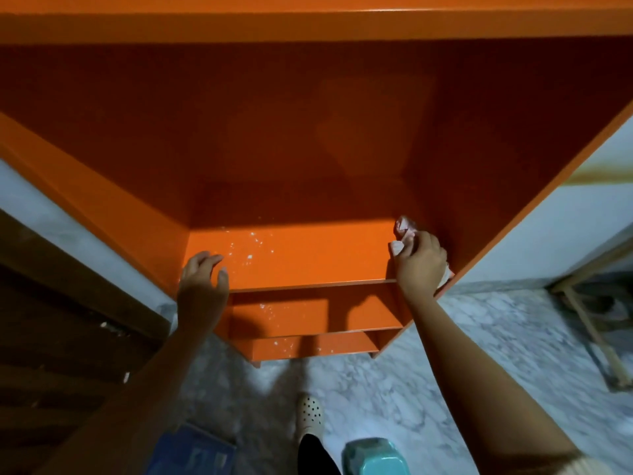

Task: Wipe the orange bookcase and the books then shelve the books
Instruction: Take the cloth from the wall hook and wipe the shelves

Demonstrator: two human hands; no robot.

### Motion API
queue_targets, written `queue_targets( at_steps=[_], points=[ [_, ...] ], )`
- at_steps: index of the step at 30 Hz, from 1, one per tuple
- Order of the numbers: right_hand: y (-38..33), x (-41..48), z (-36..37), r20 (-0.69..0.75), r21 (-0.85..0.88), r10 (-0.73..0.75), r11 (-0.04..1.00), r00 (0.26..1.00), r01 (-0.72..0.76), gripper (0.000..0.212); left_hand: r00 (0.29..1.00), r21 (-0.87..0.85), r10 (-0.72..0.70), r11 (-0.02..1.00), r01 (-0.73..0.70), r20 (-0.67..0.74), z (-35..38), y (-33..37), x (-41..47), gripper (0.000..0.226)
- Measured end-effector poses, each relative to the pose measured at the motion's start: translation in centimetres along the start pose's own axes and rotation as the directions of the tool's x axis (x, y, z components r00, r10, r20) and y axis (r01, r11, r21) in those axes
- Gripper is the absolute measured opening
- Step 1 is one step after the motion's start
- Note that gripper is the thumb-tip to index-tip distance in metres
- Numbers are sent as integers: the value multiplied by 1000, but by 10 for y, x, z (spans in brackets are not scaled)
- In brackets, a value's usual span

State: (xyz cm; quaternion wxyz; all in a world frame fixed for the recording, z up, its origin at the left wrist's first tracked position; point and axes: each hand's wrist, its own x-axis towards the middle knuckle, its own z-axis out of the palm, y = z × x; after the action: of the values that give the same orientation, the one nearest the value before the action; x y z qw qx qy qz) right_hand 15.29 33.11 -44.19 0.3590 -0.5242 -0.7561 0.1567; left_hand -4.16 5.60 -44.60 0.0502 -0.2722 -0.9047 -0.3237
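orange bookcase (pixel 308 132) seen from above, filling the view from centre to 12 o'clock, all shelves bare of books. upper shelf (pixel 308 258) at centre, dotted with white specks (pixel 246 248) toward 9 o'clock; two lower shelves (pixel 308 317) stepped beneath it toward 6 o'clock, also specked. right hand (pixel 419 262) at 3 o'clock on the upper shelf, fingers curled round a crumpled pinkish cloth (pixel 404 231), pressed down just beside the right side wall. left hand (pixel 203 279) at 9 o'clock over the shelf's front left corner, fingers spread and loosely curved, holding nothing; contact with the shelf not clear. marbled grey floor (pixel 479 354) below the bookcase. at 6 o'clock a pale perforated shoe (pixel 310 416); near it, toward 5 o'clock, a teal plastic object (pixel 371 455); toward 7 o'clock a blue book (pixel 195 450) lying flat on the floor. dark wooden furniture (pixel 51 320) at 8 o'clock; pale wooden frame (pixel 589 320) at 4 o'clock.
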Motion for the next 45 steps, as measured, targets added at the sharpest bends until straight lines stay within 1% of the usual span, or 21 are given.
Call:
queue_targets(
  at_steps=[3,6,8,10,14,18,21,22,24,25,28,29,30,32,34,35,36,38,39,42,45],
  points=[
    [-6,1,13,-8,-10,-55,998,998,54,26,999,-28,-32,999,33,37,-6,-3,4,43],
    [-18,-2,33,6,-35,-141,989,990,141,32,996,-27,20,999,-17,89,-9,-18,7,52],
    [-32,-8,48,28,-39,-226,973,974,227,27,992,-35,77,997,-74,101,-5,-25,4,51],
    [-50,-14,65,59,-10,-274,961,960,275,26,991,-54,113,993,-109,72,-1,-28,1,45],
    [-91,-11,91,225,49,-326,945,918,323,36,994,-13,105,994,-105,28,4,-26,0,41],
    [-124,-5,113,359,124,-396,918,845,378,42,986,80,168,983,-168,-5,6,-26,-2,40],
    [-145,2,138,570,55,-440,863,694,502,46,984,98,176,980,-174,-9,6,-25,-1,41],
    [-153,3,146,626,74,-453,845,635,529,46,985,102,175,979,-174,-3,6,-25,-1,41],
    [-169,1,154,691,185,-508,812,515,553,45,983,114,181,977,-181,11,4,-25,-2,41],
    [-175,-2,153,702,268,-552,790,450,552,45,982,114,186,976,-187,16,4,-24,-1,41],
    [-183,-11,137,658,509,-718,647,227,569,41,989,69,150,986,-151,9,3,-24,-1,40],
    [-182,-11,130,639,552,-747,610,181,568,37,992,46,125,991,-125,4,2,-23,-2,40],
    [-180,-10,123,624,575,-765,587,158,570,33,995,34,103,994,-103,2,0,-22,-4,40],
    [-173,-7,110,617,594,-771,588,158,550,30,997,24,82,996,-82,-5,-4,-19,-10,41],
    [-161,-6,100,540,628,-811,567,226,534,28,997,-9,75,997,-75,-34,-12,-15,-15,41],
    [-153,-7,99,522,611,-804,586,286,532,28,996,-26,72,997,-74,-57,-17,-14,-18,41],
    [-147,-9,94,530,557,-766,637,363,533,29,993,-41,76,996,-80,-90,-22,-12,-20,40],
    [-134,-18,91,547,383,-644,761,535,525,37,978,-65,106,991,-120,-181,-33,-7,-26,36],
    [-129,-25,91,520,328,-623,778,585,536,40,963,-75,123,987,-145,-239,-38,-4,-29,35],
    [-128,-50,86,467,229,-625,769,626,597,48,901,-113,124,976,-186,-416,-54,9,-37,38],
    [-130,-78,85,445,199,-640,753,626,628,46,860,-123,87,978,-171,-504,-70,18,-36,47]
  ],
)
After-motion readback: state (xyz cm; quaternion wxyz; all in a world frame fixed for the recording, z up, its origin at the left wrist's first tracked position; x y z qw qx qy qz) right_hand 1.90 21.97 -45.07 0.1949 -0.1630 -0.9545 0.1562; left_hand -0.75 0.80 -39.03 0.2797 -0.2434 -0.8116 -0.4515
